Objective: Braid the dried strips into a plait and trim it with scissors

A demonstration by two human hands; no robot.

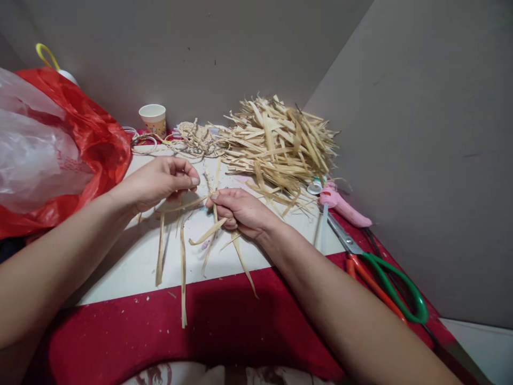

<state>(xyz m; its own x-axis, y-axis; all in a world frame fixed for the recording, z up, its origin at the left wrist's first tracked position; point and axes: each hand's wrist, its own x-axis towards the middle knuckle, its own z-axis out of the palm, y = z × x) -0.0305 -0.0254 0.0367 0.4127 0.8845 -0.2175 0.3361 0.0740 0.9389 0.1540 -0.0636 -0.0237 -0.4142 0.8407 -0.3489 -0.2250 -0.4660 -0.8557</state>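
Note:
My right hand (242, 211) is closed, with thumb and fingers pinching a short straw braid (209, 182) where loose strips fan out of it. One pale straw strip (208, 233) curls out below those fingers, and a longer strip (242, 261) hangs down to the right. To the left of the braid, my left hand (170, 182) is raised with thumb and fingers pressed together. Whatever it pinches is hidden. Two long strips dangle beneath it, one a flat straw strip (183, 278) reaching past the white board's (132, 267) front edge.
Behind the hands lies a large heap of straw strips (280, 144), beside some coiled straw cord (196, 136) and a paper cup (153, 120). Red and clear plastic bags (108, 144) bulge at left. At right are a pink glue gun (344, 208) and green-and-orange-handled scissors (395, 283).

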